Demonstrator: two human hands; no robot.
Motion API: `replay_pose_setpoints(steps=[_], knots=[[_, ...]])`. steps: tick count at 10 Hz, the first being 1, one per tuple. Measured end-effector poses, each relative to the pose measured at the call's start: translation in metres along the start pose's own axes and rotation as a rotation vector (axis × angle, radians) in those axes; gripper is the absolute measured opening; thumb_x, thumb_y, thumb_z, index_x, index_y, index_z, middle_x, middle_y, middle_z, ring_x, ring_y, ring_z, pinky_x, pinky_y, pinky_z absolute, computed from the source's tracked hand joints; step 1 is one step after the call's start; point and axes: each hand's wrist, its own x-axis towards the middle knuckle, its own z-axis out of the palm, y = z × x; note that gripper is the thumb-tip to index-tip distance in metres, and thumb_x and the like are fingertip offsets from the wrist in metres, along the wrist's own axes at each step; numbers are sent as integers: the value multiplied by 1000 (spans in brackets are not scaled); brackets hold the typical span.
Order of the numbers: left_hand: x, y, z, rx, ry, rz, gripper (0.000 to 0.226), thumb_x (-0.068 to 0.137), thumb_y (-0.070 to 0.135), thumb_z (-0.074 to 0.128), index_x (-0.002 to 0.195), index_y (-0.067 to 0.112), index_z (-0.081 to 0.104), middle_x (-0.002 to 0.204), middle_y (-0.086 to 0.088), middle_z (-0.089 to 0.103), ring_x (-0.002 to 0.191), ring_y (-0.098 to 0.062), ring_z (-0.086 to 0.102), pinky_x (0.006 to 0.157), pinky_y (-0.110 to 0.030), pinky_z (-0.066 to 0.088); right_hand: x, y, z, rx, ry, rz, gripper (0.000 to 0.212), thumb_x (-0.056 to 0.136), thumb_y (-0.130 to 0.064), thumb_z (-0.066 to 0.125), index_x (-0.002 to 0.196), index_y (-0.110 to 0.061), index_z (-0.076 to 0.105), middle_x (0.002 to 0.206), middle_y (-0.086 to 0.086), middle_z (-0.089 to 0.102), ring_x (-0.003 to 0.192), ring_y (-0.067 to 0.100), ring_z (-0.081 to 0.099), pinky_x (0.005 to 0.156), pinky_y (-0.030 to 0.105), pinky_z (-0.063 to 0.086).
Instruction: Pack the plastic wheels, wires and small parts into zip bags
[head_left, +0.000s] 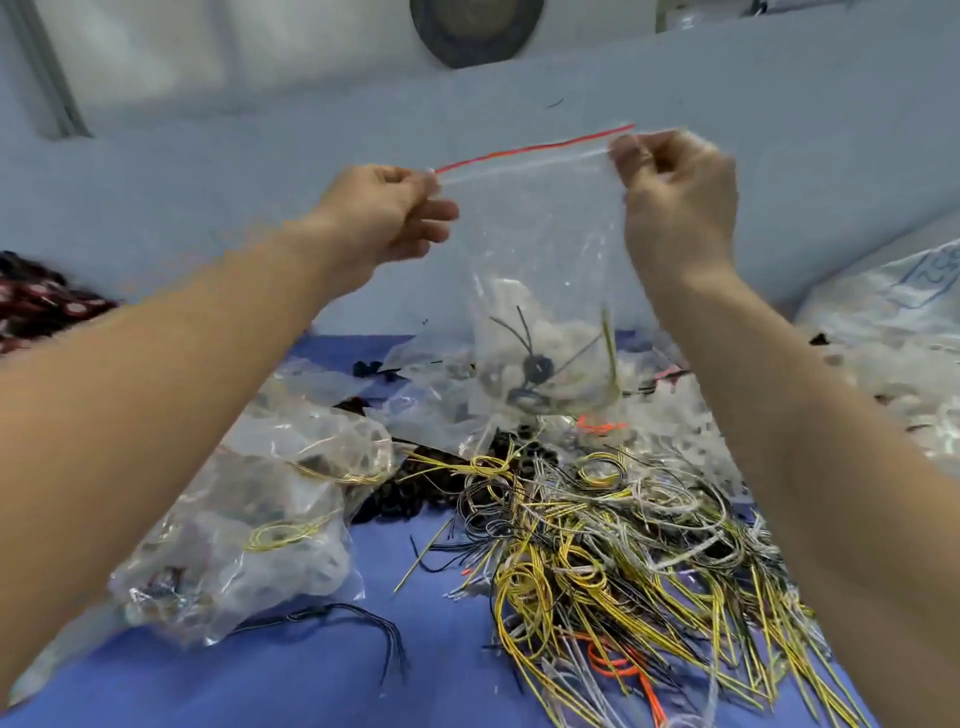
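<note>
2 bare forearms fill the view, the left from 8 o'clock and the right from 4 o'clock, uncovered from frame edge to wrist. The left hand (382, 221) and right hand (678, 208) are bare as well. Their fingers (434, 210) are too blurred to show nails.

Pale wall (208, 156); dark round fixture (475, 31) (cut off above); blue tabletop (260, 686).

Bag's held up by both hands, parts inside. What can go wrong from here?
The zip bag hangs only from pinches at its top corners by the left hand and right hand; a slip would likely drop it onto the wire pile below.
A yellow wire stands upright inside; it might poke the film or foul the red zip strip.
Seal state is unclear; a partial seal may spill the contents.
</note>
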Motion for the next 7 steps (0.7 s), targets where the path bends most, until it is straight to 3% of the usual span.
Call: replay_pose_setpoints(steps=[1,2,4,5,6,7], knots=[[17,2,-51,-158,121,14,15,102,23,48,88,22,54,70,10,72,61,-2,67,54,-16,51,-12,-24,54,-59,-24,-161,17,96,-32,59,94,-20,70,96,1,62,80,11,51,71,28,36],[14,-33,-103,-217,220,-59,19,103,21,47,86,23,55,67,13,70,63,-1,69,58,-16,53,-61,-23,110,-89,-172,-251,20,98,-31,57,98,-16,70,101,1,58,83,21,59,73,33,41],[-50,-170,-180,25,352,-412,15,103,16,44,100,11,58,90,-5,63,52,-3,67,47,-13,52,-183,36,192,-433,-624,-233,30,104,-29,43,110,-13,67,113,5,56,101,28,56,85,39,36],[-74,-195,-191,32,396,-482,14,101,18,50,97,8,59,92,-7,63,67,-14,67,45,-15,52,-218,59,197,-445,-740,-207,29,103,-31,44,112,-14,66,116,3,55,104,28,55,83,38,36],[-73,-190,-190,69,413,-516,13,100,19,53,100,8,60,97,-9,61,76,-19,59,47,-19,55,-220,56,183,-364,-819,-171,33,102,-35,47,129,-21,58,130,1,52,112,26,55,90,39,36],[-72,-166,-162,391,501,-402,21,99,18,51,115,6,57,108,-12,58,87,-28,56,71,-32,54,-201,48,136,-215,-745,-47,37,101,-36,48,137,-26,51,129,-2,51,108,20,58,96,43,42]])
